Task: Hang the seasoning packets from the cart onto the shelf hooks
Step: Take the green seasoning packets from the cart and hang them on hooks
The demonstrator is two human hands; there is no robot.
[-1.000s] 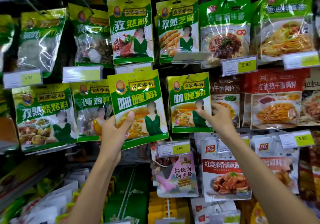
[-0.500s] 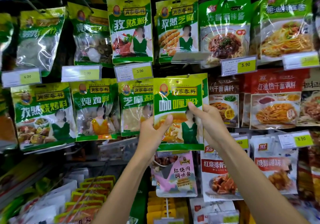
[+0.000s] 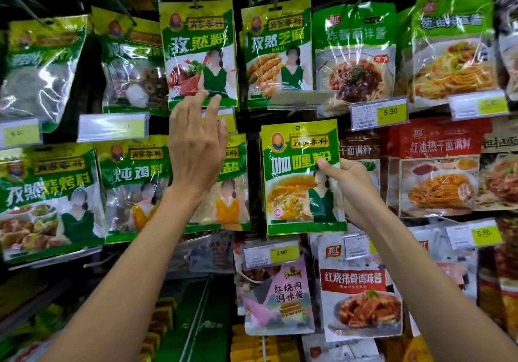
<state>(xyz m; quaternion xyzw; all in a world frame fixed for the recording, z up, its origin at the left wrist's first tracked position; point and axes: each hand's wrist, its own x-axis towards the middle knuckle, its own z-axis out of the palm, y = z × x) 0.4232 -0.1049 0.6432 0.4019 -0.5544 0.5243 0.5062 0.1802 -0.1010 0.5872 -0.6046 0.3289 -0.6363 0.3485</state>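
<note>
Right hand (image 3: 350, 185) pinches green-yellow plastic packet (image 3: 294, 193) at its 3 o'clock edge; left hand (image 3: 196, 151) spread; one-sided grip may drop it.

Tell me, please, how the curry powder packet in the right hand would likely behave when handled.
Probably light: the right hand holds the curry powder packet by one edge, thumb on the front. Likely floppy rather than stiff, since its film face shows creases. Its glossy, glaring surface may be somewhat slippery.
</note>
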